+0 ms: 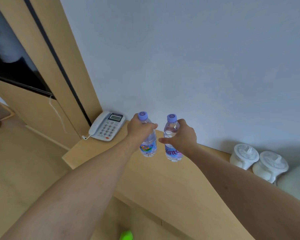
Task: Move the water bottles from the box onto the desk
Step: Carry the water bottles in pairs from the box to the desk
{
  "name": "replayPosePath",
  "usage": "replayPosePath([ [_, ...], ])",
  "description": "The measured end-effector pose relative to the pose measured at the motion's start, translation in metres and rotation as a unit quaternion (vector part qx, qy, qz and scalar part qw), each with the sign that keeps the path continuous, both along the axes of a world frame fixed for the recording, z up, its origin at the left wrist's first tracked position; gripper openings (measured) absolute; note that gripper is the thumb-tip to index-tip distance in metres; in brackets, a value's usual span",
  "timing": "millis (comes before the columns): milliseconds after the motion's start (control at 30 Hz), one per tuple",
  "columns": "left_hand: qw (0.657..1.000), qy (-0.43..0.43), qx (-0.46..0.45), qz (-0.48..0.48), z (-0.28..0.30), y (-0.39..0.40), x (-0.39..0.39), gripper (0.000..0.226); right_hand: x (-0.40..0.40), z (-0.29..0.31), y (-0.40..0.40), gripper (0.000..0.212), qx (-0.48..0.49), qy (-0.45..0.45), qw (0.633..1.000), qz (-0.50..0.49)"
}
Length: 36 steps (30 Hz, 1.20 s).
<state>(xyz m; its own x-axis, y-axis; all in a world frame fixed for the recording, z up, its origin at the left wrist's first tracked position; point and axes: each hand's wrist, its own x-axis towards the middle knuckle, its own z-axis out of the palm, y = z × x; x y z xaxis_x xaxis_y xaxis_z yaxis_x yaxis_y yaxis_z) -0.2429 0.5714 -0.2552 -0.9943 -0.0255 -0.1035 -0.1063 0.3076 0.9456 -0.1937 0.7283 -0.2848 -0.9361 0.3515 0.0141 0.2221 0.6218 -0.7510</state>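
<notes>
Purple-capped bottles reached the desk (pixel 163 184).
Left hand (pixel 139 129) clasped one bottle (pixel 148 144), right hand (pixel 182 135) another (pixel 171 148); neither released, box unseen.

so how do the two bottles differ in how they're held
The left bottle is gripped high, the left hand closed around its neck and shoulder; the right bottle has the right hand spread around its middle. The left one's label shows a colourful picture, the right one's shows lettering. Both stay upright, with purple caps.
</notes>
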Motion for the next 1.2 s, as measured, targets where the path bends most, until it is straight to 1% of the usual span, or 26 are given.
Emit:
replayPosePath([
  [67, 1.000, -0.017, -0.005, -0.025, -0.018, 0.004, -0.029, 0.050, -0.018, -0.013, 0.004, 0.076, 0.007, -0.016, 1.000, -0.020],
  [200, 0.996, -0.035, -0.039, -0.074, -0.058, 0.014, -0.086, 0.040, -0.053, -0.037, 0.007, 0.072, 0.015, -0.050, 0.996, -0.076],
  [367, 0.982, -0.060, -0.084, -0.161, -0.093, 0.023, -0.143, 0.040, -0.088, -0.062, 0.003, 0.072, 0.030, -0.096, 0.985, -0.137],
  [433, 0.970, -0.050, -0.121, -0.204, -0.102, 0.025, -0.160, 0.037, -0.098, -0.070, 0.002, 0.073, 0.043, -0.108, 0.980, -0.159],
  [500, 0.964, -0.040, -0.137, -0.226, -0.107, 0.027, -0.172, 0.033, -0.106, -0.077, 0.000, 0.075, 0.058, -0.116, 0.975, -0.178],
  [600, 0.964, -0.037, -0.121, -0.234, -0.113, 0.033, -0.186, 0.032, -0.114, -0.085, -0.001, 0.076, 0.058, -0.130, 0.968, -0.205],
  [700, 0.962, -0.016, -0.121, -0.245, -0.116, 0.039, -0.192, 0.040, -0.122, -0.092, -0.003, 0.076, 0.042, -0.125, 0.965, -0.228],
  [767, 0.960, -0.003, -0.121, -0.251, -0.118, 0.042, -0.193, 0.043, -0.127, -0.096, -0.002, 0.076, 0.035, -0.114, 0.965, -0.233],
  [867, 0.964, -0.007, -0.110, -0.243, -0.118, 0.043, -0.193, 0.047, -0.134, -0.101, -0.001, 0.074, 0.019, -0.094, 0.967, -0.236],
  [1033, 0.968, -0.057, -0.077, -0.231, -0.113, 0.042, -0.191, 0.045, -0.136, -0.104, 0.003, 0.077, 0.017, -0.092, 0.971, -0.221],
  [1133, 0.957, -0.110, -0.074, -0.257, -0.108, 0.043, -0.192, 0.039, -0.130, -0.104, 0.008, 0.076, 0.009, -0.113, 0.975, -0.193],
  [1200, 0.952, -0.100, -0.067, -0.281, -0.108, 0.043, -0.191, 0.030, -0.128, -0.104, 0.011, 0.071, 0.003, -0.123, 0.976, -0.179],
])
